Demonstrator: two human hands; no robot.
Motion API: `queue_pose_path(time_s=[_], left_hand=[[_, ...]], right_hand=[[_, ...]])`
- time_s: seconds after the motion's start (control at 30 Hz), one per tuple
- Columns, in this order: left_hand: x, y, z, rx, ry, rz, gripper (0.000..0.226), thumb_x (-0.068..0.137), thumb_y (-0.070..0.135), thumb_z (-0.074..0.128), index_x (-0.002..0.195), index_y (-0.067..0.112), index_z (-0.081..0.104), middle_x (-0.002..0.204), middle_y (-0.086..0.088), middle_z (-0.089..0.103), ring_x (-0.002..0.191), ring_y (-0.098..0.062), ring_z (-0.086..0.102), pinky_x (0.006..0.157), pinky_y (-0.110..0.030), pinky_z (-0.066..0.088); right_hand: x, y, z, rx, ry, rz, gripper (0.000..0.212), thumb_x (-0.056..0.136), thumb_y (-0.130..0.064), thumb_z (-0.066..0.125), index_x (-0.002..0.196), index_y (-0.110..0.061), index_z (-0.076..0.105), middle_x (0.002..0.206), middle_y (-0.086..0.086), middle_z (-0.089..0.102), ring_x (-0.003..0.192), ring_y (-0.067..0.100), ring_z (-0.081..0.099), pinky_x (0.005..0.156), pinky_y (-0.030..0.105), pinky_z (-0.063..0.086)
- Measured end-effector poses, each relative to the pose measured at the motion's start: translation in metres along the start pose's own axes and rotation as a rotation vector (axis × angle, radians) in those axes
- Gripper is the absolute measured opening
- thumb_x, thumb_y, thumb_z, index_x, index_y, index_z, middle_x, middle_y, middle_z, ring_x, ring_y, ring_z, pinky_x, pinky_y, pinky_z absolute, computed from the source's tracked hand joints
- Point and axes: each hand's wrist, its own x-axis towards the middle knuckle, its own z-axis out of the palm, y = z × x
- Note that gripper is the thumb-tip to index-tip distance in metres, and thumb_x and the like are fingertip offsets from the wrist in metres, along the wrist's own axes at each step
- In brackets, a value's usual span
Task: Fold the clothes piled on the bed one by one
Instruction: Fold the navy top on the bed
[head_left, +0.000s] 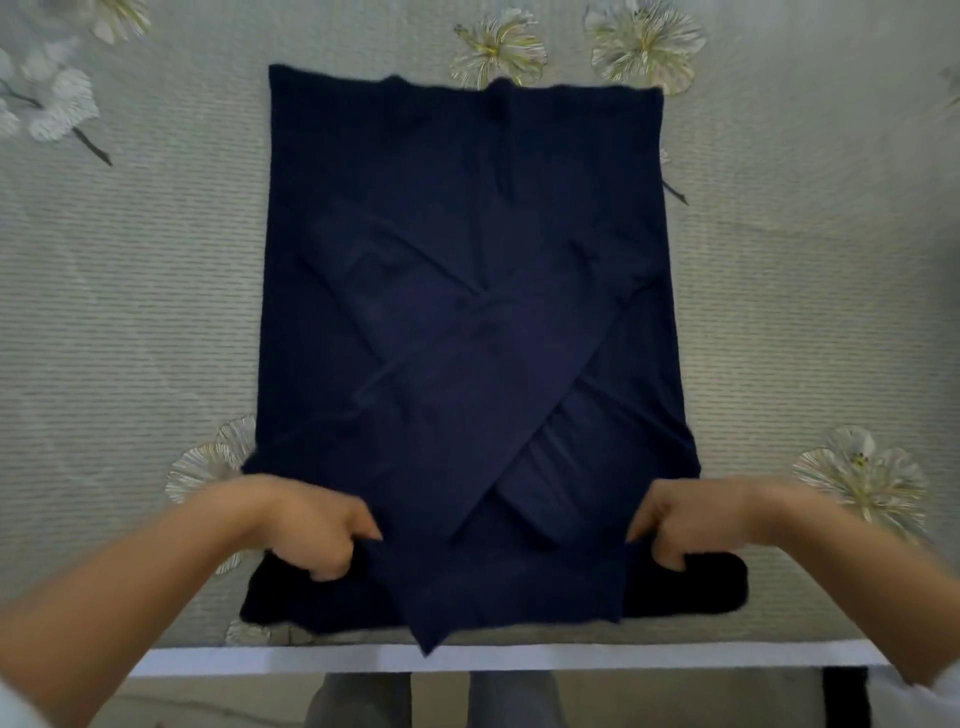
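A dark navy garment (467, 249) lies flat on the bed, its sides turned in and its sleeves crossed over the middle. The near end is lifted slightly and a corner hangs over the bed's front edge. My left hand (311, 525) pinches the near left edge of the garment between thumb and curled fingers. My right hand (685, 519) grips the near right edge the same way. Both hands are blurred by motion. No pile of other clothes shows in this view.
The bed is covered by a pale grey-green ribbed sheet (130, 312) printed with white flowers. Its white front edge (260, 660) runs along the bottom. Below it I see my legs in grey trousers (436, 701) and a dark object (847, 696) at the lower right.
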Motion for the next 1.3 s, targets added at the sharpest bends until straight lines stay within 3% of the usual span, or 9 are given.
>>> queue_pose_path(time_s=[0.2,0.37,0.5,0.63,0.77,0.97,1.1,1.2,1.3], left_hand=[[-0.032,-0.003,-0.059,-0.349,0.130,0.123,0.050,0.073,-0.013,0.044,0.097,0.024,0.067,0.100,0.000,0.070,0.090,-0.012,0.067,0.078,-0.027,0.054],[-0.057,0.000,-0.138,-0.418,0.372,0.197,0.055,0.070,-0.021,0.038,0.088,0.018,0.072,0.095,-0.009,0.073,0.087,-0.024,0.068,0.074,-0.030,0.052],[-0.063,0.005,-0.215,-0.458,0.701,0.163,0.054,0.068,-0.018,0.041,0.087,0.019,0.076,0.093,-0.008,0.074,0.084,-0.022,0.067,0.073,-0.030,0.050],[-0.049,0.000,-0.273,-0.489,1.178,0.124,0.039,0.079,-0.001,0.053,0.105,0.024,0.069,0.096,-0.007,0.068,0.083,-0.020,0.060,0.074,-0.029,0.047],[-0.006,-0.012,-0.247,-0.235,1.534,-0.018,0.053,0.087,0.017,0.060,0.137,0.012,0.044,0.132,-0.019,0.051,0.121,-0.035,0.048,0.103,-0.042,0.036],[0.054,-0.003,-0.176,0.202,1.549,0.178,0.043,0.087,0.019,0.062,0.127,0.016,0.048,0.126,-0.009,0.050,0.116,-0.029,0.043,0.093,-0.049,0.035],[0.054,0.013,-0.211,-0.115,1.494,0.187,0.066,0.089,0.032,0.057,0.146,0.036,0.024,0.075,0.008,0.059,0.070,-0.014,0.058,0.064,-0.035,0.046],[0.048,0.019,-0.251,-0.364,1.481,0.131,0.019,0.090,0.033,0.056,0.106,0.029,0.067,0.059,0.006,0.065,0.058,-0.009,0.062,0.065,-0.033,0.053],[0.045,0.024,-0.275,-0.787,1.388,0.201,0.010,0.092,0.031,0.058,0.087,0.026,0.065,0.056,0.002,0.067,0.040,-0.008,0.059,0.044,-0.017,0.045]], right_hand=[[-0.020,-0.003,-0.053,0.238,0.205,-0.182,0.046,0.071,0.015,0.049,0.093,-0.013,0.078,0.060,-0.013,0.068,0.054,-0.002,0.058,0.055,0.011,0.042],[-0.031,-0.026,-0.134,0.351,0.390,-0.242,0.051,0.071,0.013,0.048,0.092,-0.021,0.079,0.092,-0.002,0.076,0.092,0.016,0.068,0.086,0.027,0.049],[-0.037,-0.055,-0.206,0.373,0.550,-0.233,0.048,0.072,0.010,0.049,0.087,-0.024,0.079,0.088,-0.002,0.076,0.086,0.017,0.068,0.074,0.025,0.052],[-0.017,-0.073,-0.257,0.404,1.011,-0.278,0.032,0.079,-0.007,0.062,0.104,-0.023,0.072,0.088,-0.008,0.066,0.091,0.013,0.059,0.075,0.020,0.046],[0.023,-0.071,-0.239,0.240,1.409,-0.195,0.044,0.085,-0.022,0.062,0.128,-0.010,0.056,0.122,0.008,0.062,0.113,0.025,0.056,0.099,0.037,0.042],[0.072,-0.074,-0.172,-0.208,1.331,-0.496,0.023,0.086,-0.007,0.058,0.109,-0.006,0.064,0.103,0.008,0.061,0.098,0.029,0.056,0.083,0.045,0.045],[0.083,-0.096,-0.197,0.061,1.315,-0.531,0.050,0.089,-0.012,0.054,0.138,-0.017,0.044,0.106,-0.001,0.057,0.092,0.013,0.055,0.085,0.030,0.047],[0.084,-0.111,-0.228,0.431,1.308,-0.486,0.073,0.087,-0.012,0.056,0.150,-0.023,0.022,0.086,-0.006,0.062,0.070,0.003,0.058,0.069,0.010,0.044],[0.088,-0.113,-0.254,0.645,1.211,-0.366,0.070,0.086,-0.010,0.056,0.149,-0.017,0.026,0.075,0.002,0.068,0.057,0.009,0.062,0.051,0.010,0.045]])
